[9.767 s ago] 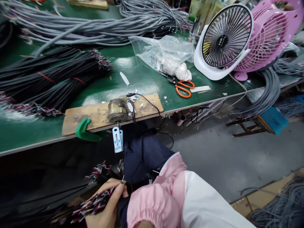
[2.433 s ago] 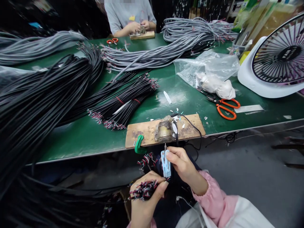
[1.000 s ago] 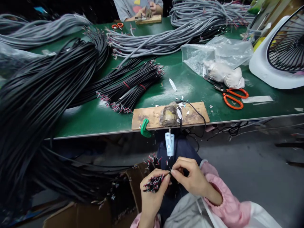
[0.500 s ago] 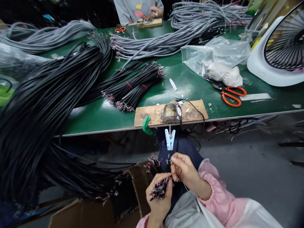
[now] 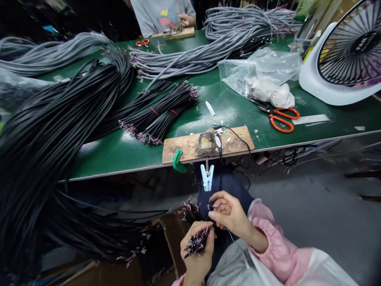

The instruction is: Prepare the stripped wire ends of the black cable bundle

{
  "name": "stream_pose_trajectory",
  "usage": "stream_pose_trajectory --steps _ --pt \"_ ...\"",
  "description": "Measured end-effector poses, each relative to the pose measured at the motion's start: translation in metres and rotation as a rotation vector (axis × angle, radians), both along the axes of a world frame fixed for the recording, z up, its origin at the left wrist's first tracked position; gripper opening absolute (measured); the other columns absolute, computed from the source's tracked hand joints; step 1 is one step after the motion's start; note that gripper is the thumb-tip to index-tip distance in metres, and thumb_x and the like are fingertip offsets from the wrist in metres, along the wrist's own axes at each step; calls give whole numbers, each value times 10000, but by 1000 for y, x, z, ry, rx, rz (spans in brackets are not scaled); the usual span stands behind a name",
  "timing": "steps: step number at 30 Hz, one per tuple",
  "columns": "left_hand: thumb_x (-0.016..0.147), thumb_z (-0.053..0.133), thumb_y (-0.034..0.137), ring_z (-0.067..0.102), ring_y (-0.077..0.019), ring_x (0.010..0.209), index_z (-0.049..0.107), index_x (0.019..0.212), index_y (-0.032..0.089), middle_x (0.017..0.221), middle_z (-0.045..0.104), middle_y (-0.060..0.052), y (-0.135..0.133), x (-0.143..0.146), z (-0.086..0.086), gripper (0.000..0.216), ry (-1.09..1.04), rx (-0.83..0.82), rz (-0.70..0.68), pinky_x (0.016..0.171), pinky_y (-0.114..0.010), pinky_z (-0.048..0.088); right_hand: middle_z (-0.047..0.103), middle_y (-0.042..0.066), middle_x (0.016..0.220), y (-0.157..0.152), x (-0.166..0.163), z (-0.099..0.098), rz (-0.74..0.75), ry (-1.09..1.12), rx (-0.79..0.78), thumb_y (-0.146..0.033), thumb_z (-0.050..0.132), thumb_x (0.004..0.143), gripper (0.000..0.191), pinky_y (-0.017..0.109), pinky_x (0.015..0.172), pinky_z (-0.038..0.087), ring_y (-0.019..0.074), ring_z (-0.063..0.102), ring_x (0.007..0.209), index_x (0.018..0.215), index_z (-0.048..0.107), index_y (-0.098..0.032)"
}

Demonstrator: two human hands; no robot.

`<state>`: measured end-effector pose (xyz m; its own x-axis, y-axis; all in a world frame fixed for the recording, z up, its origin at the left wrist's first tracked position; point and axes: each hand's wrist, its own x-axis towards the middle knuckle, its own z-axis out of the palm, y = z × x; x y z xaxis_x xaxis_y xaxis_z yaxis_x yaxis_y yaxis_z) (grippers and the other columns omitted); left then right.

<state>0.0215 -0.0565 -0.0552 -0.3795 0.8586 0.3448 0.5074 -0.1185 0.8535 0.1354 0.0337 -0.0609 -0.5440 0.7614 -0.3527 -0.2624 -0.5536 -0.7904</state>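
Lower ctr: L hand (image 5: 196,260) clenched round bundle of cable ends (image 5: 197,241). Just above, R hand (image 5: 231,213) pinching one cable tip (image 5: 210,206) w/ thumb & fingers, below blue clip (image 5: 207,177) hanging under wooden board (image 5: 238,142). Prob. early on: clip empty, rest of bundle left.

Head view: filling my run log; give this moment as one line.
left hand: grips wire-end bundle | right hand: pinches loose wire ends | blue clip: hangs below wooden board
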Motion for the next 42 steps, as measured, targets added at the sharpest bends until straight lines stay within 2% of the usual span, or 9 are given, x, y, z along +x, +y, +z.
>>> stream_pose_trajectory --steps 4,12,19,25,30,33,37,39,42 --pt "865 658 157 703 -167 575 722 870 199 694 714 -8 0 -1 1 76 49 -2 -48 558 -250 593 586 -66 675 4 1 3 49 -51 17 -448 885 680 488 140 376 382 22 481 408 978 638 -152" --pt "863 655 143 702 -160 570 717 869 203 693 712 1 2 0 4 85 70 -13 -46 565 -239 585 547 -52 666 5 4 4 33 -78 69 -471 853 719 439 171 423 375 52 443 487 954 667 -151" --pt "849 660 122 709 -162 583 713 874 205 707 722 2 2 1 1 101 66 -27 -68 578 -240 589 578 -26 676 8 6 2 13 -100 136 -456 804 781 371 190 483 395 83 506 554 931 673 -142" --pt "848 655 115 698 -159 570 711 877 199 700 716 -5 4 3 3 105 61 -16 -56 567 -244 592 556 -33 668 8 5 2 6 -89 151 -508 784 794 385 198 488 395 82 472 538 886 654 -157" --pt "856 652 131 712 -164 601 712 880 205 716 724 -13 5 4 6 98 39 -14 -74 583 -245 598 566 -28 698 8 5 0 60 -40 155 -524 813 758 431 204 519 372 81 464 569 933 678 -154" --pt "879 660 203 711 -172 587 710 929 204 710 725 -23 3 4 4 70 -10 -20 -163 575 -257 600 533 -48 649 8 -1 -9 117 -41 130 -517 846 720 445 203 494 324 75 418 545 915 690 -149" --pt "948 590 376 763 -239 724 673 1188 184 852 779 -94 -3 -3 4 319 -113 -86 -390 683 -335 626 480 -81 579 10 -20 -30 134 -97 125 -503 888 658 453 205 494 302 71 401 529 850 691 -143" --pt "958 575 324 778 -260 823 661 1222 197 933 797 -110 -4 -8 7 304 -103 -122 -456 758 -356 620 487 -88 561 9 -34 -39 176 -162 141 -488 907 629 455 203 501 319 72 417 524 837 698 -142" --pt "890 635 147 778 -232 766 697 1048 224 873 804 -68 -1 -11 14 187 -45 -149 -524 736 -317 604 531 -75 555 1 -55 -46 340 -179 135 -468 916 619 431 202 484 330 83 455 516 825 725 -142"
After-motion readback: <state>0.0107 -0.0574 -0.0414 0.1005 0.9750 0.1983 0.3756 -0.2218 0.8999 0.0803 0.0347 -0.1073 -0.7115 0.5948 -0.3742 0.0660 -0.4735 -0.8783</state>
